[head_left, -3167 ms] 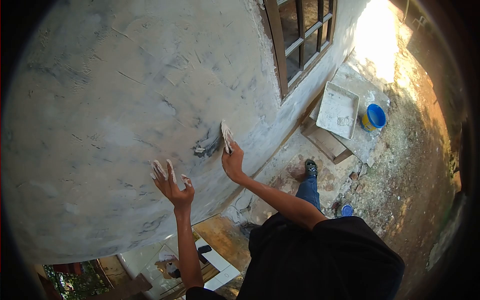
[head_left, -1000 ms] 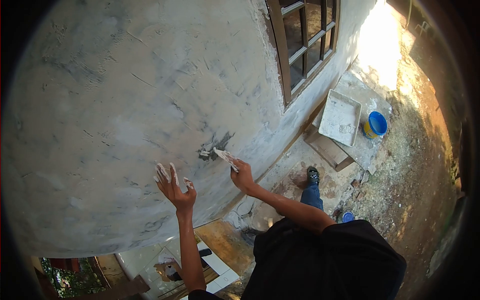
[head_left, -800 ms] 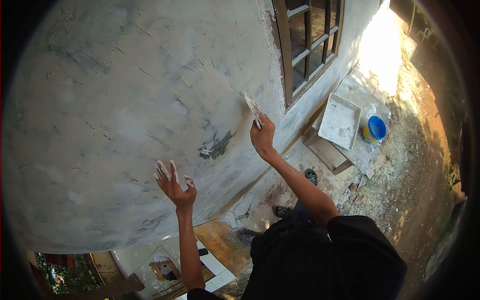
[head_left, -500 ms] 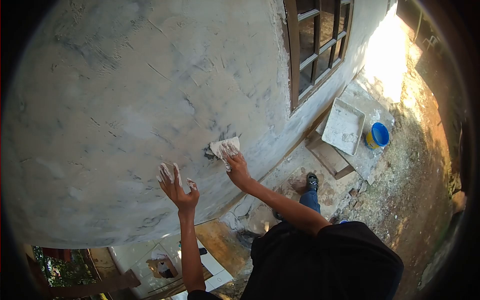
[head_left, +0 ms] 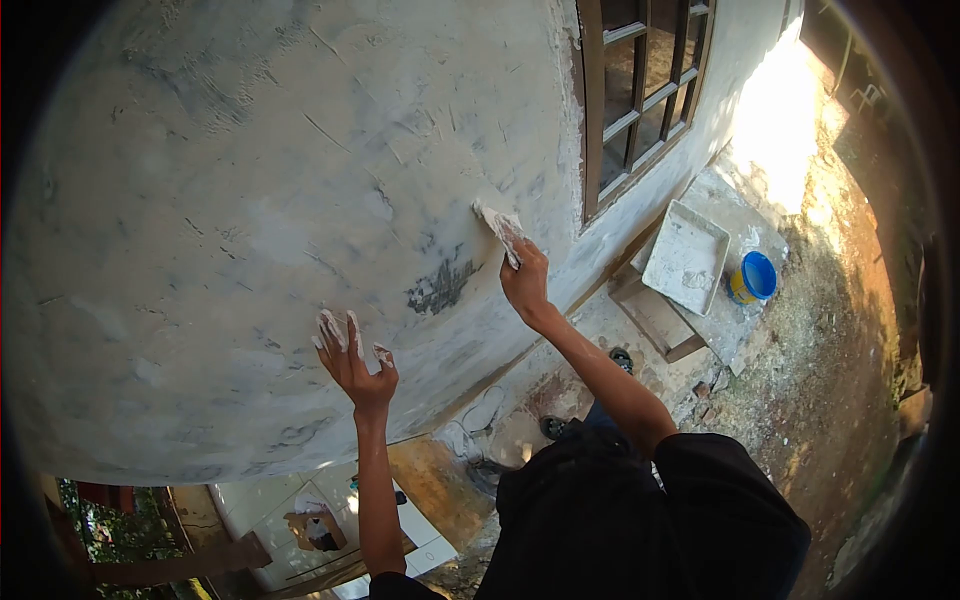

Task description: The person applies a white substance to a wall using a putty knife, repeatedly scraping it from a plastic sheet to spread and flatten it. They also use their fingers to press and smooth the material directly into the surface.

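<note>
Against the plastered wall [head_left: 250, 180]: two hands in view, both the person's own. Right hand [head_left: 525, 285], fingers closed around one putty scraper [head_left: 498, 228]; blade laid on the wall just left of the window frame [head_left: 592, 110], above one dark unfilled patch [head_left: 440, 290]. Left hand [head_left: 355, 360], fingers spread wide, holding nothing; fingertips smeared white and pressed flat to the wall, below and left of the patch. Ground at right: one white tray [head_left: 686, 257], one blue-lidded bucket [head_left: 752, 278] just beside it, both well apart from the hands. Wall surface open and unobstructed to the left and above; window frame bounds the scraper's reach on the right.
</note>
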Available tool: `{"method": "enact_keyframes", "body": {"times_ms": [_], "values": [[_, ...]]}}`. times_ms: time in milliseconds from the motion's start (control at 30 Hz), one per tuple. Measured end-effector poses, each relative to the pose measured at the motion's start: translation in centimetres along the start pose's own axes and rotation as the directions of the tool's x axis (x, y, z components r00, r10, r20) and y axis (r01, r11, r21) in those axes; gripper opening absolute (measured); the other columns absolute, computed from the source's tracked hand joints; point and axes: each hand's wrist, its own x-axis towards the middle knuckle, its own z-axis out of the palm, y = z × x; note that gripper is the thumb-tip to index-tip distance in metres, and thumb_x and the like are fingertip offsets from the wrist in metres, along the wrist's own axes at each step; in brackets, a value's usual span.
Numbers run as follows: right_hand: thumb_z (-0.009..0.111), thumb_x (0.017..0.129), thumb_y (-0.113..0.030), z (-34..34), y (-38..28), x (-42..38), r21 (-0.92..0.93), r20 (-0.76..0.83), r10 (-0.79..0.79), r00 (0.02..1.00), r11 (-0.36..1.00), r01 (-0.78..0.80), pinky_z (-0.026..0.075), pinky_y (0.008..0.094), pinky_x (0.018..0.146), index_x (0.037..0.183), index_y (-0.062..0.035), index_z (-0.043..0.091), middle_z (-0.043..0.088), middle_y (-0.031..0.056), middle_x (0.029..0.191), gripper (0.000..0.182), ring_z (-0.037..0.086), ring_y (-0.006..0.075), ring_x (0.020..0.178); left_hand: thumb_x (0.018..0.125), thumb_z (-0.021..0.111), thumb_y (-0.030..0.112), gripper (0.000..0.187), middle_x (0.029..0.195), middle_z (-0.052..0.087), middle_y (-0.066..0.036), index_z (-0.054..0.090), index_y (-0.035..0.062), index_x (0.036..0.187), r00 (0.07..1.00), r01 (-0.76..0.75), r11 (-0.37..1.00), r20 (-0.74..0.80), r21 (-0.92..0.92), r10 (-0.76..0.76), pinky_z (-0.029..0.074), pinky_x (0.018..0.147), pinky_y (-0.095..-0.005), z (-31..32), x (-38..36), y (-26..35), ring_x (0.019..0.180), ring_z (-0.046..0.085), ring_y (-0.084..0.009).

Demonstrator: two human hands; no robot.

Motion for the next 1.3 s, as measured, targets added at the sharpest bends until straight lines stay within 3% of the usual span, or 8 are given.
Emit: {"method": "enact_keyframes", "body": {"times_ms": [333, 467, 533, 600, 867, 967, 1133, 1300], "values": [[0.059, 0.062, 0.013, 6.2, 0.4, -9.5, 0.005, 0.196, -0.140, 0.970, 0.990, 0.142, 0.043, 0.0533, 0.092, 0.125, -0.0046, 0.057, 0.060, 0.0177, 0.086, 0.065, 0.058, 0.0384, 0.088, 0.077, 0.050, 0.012, 0.058, 0.145, 0.033, -0.024, 0.048, 0.0035, 0.134, 0.997, 0.056, 0.997, 0.053, 0.051, -0.058, 0.017, 0.110, -0.0559, -1.0, -2.3, -0.7, 0.136, 0.030, -0.0386], [0.056, 0.066, 0.012, 4.3, 0.4, -11.1, 0.025, 0.262, 0.022, 0.965, 0.999, -0.030, 0.049, 0.0439, 0.081, 0.118, -0.0022, 0.061, 0.062, 0.0201, 0.086, 0.054, 0.059, 0.0402, 0.081, 0.084, 0.049, 0.016, 0.056, 0.148, 0.029, -0.023, 0.042, 0.0064, 0.139, 0.995, 0.061, 0.997, 0.081, 0.056, -0.065, 0.014, 0.110, -0.0555, -1.0, -2.3, -1.1, 0.138, 0.026, -0.0390], [0.052, 0.073, 0.011, 1.8, -1.5, -7.4, 0.116, -0.019, -0.020, 1.000, 0.993, 0.022, 0.049, 0.0381, 0.065, 0.113, -0.0003, 0.063, 0.062, 0.0212, 0.082, 0.043, 0.060, 0.0369, 0.069, 0.083, 0.049, 0.016, 0.056, 0.148, 0.029, -0.023, 0.042, 0.0063, 0.139, 0.995, 0.063, 0.997, 0.068, 0.054, -0.067, 0.014, 0.110, -0.0556, -1.1, -1.9, -1.2, 0.138, 0.026, -0.0390], [0.052, 0.075, 0.010, -1.2, -4.1, -2.5, 0.110, -0.052, 0.134, 0.990, 0.986, -0.128, 0.044, 0.0356, 0.056, 0.108, 0.0028, 0.063, 0.061, 0.0206, 0.077, 0.036, 0.058, 0.0329, 0.062, 0.083, 0.049, 0.015, 0.056, 0.148, 0.029, -0.023, 0.043, 0.0062, 0.138, 0.995, 0.073, 0.996, 0.063, 0.049, -0.076, 0.014, 0.110, -0.0556, -1.1, -2.1, -1.1, 0.138, 0.026, -0.0391], [0.059, 0.063, 0.012, 3.5, -4.0, -1.5, -0.042, -0.049, -0.122, 0.991, 0.992, 0.120, 0.046, 0.0430, 0.066, 0.119, 0.0034, 0.059, 0.057, 0.0192, 0.077, 0.057, 0.056, 0.0375, 0.073, 0.080, 0.049, 0.015, 0.055, 0.146, 0.033, -0.024, 0.048, 0.0023, 0.134, 0.998, 0.056, 0.998, 0.023, 0.035, -0.057, 0.017, 0.110, -0.0552, -0.3, -1.2, -0.8, 0.137, 0.029, -0.0385], [0.067, 0.064, 0.010, 6.0, -3.4, -4.9, -0.054, 0.069, -0.116, 0.991, 0.991, 0.120, 0.042, 0.0508, 0.093, 0.123, 0.0076, 0.053, 0.058, 0.0226, 0.099, 0.060, 0.053, 0.0438, 0.104, 0.080, 0.049, 0.015, 0.056, 0.146, 0.033, -0.024, 0.048, 0.0023, 0.134, 0.997, 0.059, 0.998, 0.042, 0.034, -0.060, 0.017, 0.110, -0.0554, -0.2, -1.3, -0.9, 0.137, 0.029, -0.0382], [0.065, 0.068, 0.007, 8.0, -1.7, -8.7, -0.029, 0.118, -0.162, 0.980, 0.986, 0.167, 0.036, 0.0560, 0.100, 0.123, 0.0066, 0.054, 0.056, 0.0265, 0.114, 0.056, 0.048, 0.0458, 0.115, 0.081, 0.050, 0.015, 0.057, 0.147, 0.031, -0.023, 0.045, 0.0039, 0.136, 0.996, 0.062, 0.997, 0.063, 0.046, -0.065, 0.015, 0.110, -0.0561, -0.3, -1.8, -1.3, 0.138, 0.027, -0.0390], [0.057, 0.071, 0.010, 10.8, 0.3, -11.6, -0.050, 0.246, -0.199, 0.949, 0.975, 0.218, 0.030, 0.0566, 0.105, 0.129, 0.0146, 0.039, 0.029, 0.0344, 0.140, 0.061, 0.031, 0.0511, 0.129, 0.083, 0.050, 0.016, 0.057, 0.148, 0.029, -0.023, 0.043, 0.0049, 0.138, 0.995, 0.068, 0.996, 0.074, 0.052, -0.072, 0.013, 0.110, -0.0560, -0.7, -1.9, -1.3, 0.138, 0.025, -0.0396]]}}
